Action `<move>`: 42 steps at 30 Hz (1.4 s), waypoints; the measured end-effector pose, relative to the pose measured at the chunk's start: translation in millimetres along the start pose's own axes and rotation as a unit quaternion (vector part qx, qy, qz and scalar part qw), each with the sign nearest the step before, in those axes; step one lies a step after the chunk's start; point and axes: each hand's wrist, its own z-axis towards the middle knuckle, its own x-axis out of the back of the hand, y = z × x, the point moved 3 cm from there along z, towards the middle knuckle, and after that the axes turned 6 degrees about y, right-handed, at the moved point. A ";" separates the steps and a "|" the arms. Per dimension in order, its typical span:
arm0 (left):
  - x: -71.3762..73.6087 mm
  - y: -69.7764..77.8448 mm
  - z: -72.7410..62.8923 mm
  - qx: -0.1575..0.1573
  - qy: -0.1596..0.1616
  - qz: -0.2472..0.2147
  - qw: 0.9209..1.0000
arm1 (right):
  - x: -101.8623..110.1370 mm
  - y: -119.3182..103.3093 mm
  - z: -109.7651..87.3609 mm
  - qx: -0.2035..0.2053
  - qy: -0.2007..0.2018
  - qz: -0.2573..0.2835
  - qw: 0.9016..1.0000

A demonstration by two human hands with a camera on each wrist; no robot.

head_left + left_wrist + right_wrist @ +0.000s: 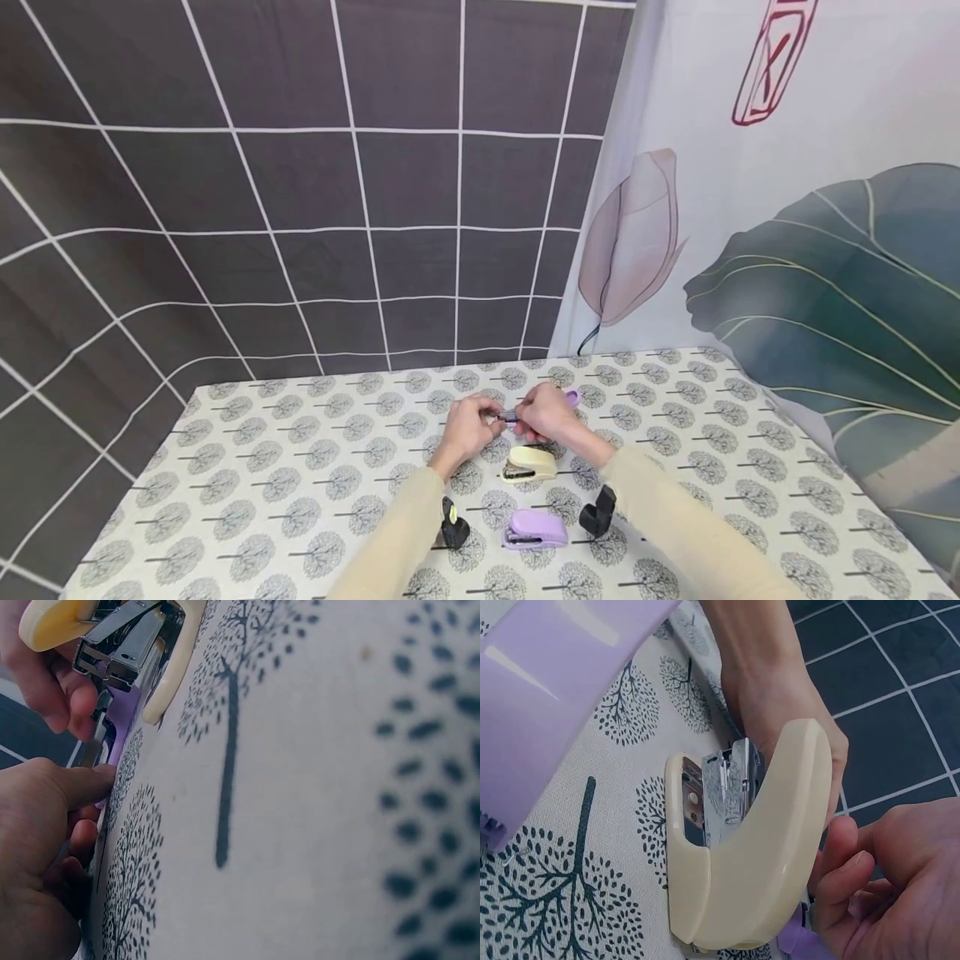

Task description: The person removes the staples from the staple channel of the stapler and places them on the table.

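Note:
At the far part of the table, both hands are on a purple stapler (pixel 573 397) whose metal channel lies bare between them. My left hand (pixel 468 429) grips its front end; in the left wrist view the thumb (pixel 94 784) lies against the purple base. From the other side, my right hand (pixel 547 412) holds it with curled fingers, which hide much of its middle. Just nearer to me rests a cream stapler (pixel 529 464), its metal front showing in the right wrist view. A second purple stapler (pixel 535 529) lies closest to me.
A white cloth with a tree print (pixel 315 492) covers the table. Behind it hangs a dark curtain with white grid lines (pixel 405 183), beside a pale leaf-printed one (pixel 705 108). Black wrist cameras (pixel 453 525) sit on both forearms, flanking the near purple stapler.

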 end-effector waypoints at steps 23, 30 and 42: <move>1.4 2.5 0.8 -0.009 -0.010 0.002 1.000 | -9.1 8.6 -1.0 -0.055 0.018 0.140 0.988; 1.2 2.9 0.4 -0.011 -0.006 0.005 1.000 | -9.9 5.6 -3.0 -0.053 0.036 0.112 0.992; 0.9 1.1 1.6 -0.047 0.011 0.011 0.999 | -13.8 -1.8 -3.7 0.046 0.084 -0.033 0.995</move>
